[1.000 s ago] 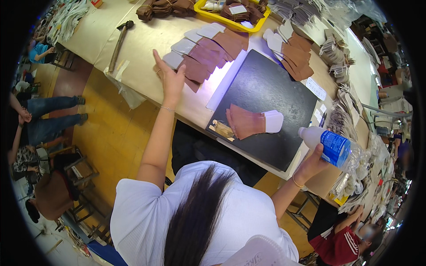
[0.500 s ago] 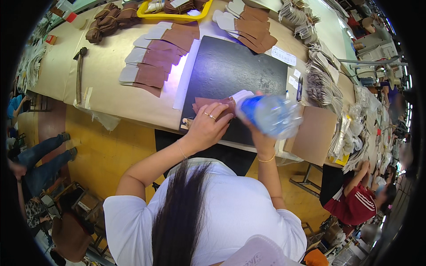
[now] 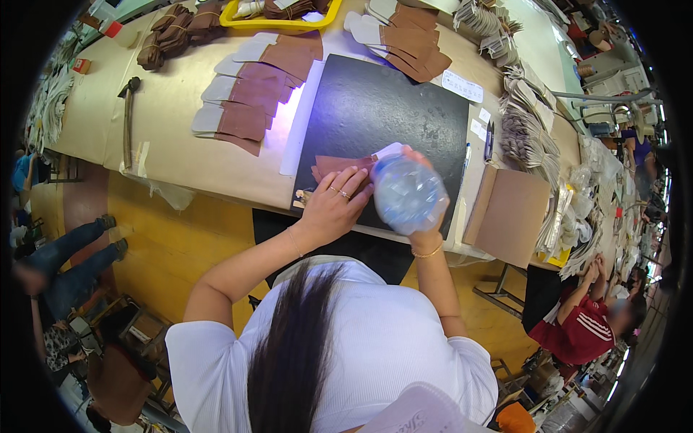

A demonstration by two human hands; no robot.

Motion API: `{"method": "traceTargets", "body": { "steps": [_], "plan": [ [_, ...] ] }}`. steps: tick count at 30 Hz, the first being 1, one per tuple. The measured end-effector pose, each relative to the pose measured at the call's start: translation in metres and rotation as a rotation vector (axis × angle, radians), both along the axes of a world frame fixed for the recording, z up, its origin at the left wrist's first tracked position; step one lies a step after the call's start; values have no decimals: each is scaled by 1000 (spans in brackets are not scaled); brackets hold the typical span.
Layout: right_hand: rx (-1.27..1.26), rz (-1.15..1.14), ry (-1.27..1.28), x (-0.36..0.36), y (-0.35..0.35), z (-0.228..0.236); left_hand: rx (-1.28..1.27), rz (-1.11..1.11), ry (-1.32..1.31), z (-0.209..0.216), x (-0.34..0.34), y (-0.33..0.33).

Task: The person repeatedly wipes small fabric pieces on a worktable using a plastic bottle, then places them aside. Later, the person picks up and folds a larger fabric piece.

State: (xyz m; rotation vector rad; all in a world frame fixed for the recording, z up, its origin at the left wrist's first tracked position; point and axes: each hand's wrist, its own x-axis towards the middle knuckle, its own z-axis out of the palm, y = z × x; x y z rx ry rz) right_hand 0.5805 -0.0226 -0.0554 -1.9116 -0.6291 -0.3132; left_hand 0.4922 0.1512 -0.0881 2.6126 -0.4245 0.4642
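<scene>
In my right hand (image 3: 438,218) is a clear plastic bottle (image 3: 410,193) with a blue band, tilted and smeared by motion. Its near end hides much of that hand and the part of the work beneath it. My left hand (image 3: 332,206), with rings on it, rests its outstretched fingers on a small brown piece with a pale end (image 3: 345,164). This piece, which looks like fabric or leather, lies on the near part of a black board (image 3: 393,101).
Overlapping brown-and-pale pieces (image 3: 249,90) lie left of the board, more (image 3: 411,47) beyond it. A hammer (image 3: 128,119) and a yellow tray (image 3: 281,24) are farther off. A cardboard piece (image 3: 509,216) and stacked pale pieces (image 3: 530,130) sit right. Another person in red (image 3: 577,328) works there.
The bottle in my right hand has swung left, from beyond the board's right side to over the board near the brown piece. My left hand has barely moved.
</scene>
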Motion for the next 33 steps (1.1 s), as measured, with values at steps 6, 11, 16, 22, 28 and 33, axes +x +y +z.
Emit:
{"method": "traceTargets", "body": {
  "steps": [6, 11, 16, 22, 28, 33],
  "plan": [
    [251, -188, 221, 24, -17, 20, 1, 29, 59, -3, -1, -5],
    [-210, -63, -231, 7, 9, 3, 21, 8, 19, -5, -1, -2],
    [-134, -312, -71, 44, -9, 18, -6, 23, 10, -4, -1, -4],
    [-59, 24, -133, 7, 31, 22, 27, 14, 5, -3, -1, -2],
    [-77, -249, -27, 48, -26, 1, -31, 17, 43, -1, 0, -4],
    [95, 175, 309, -20, -29, -17, -34, 11, 53, -3, 0, -2]
  ]
}}
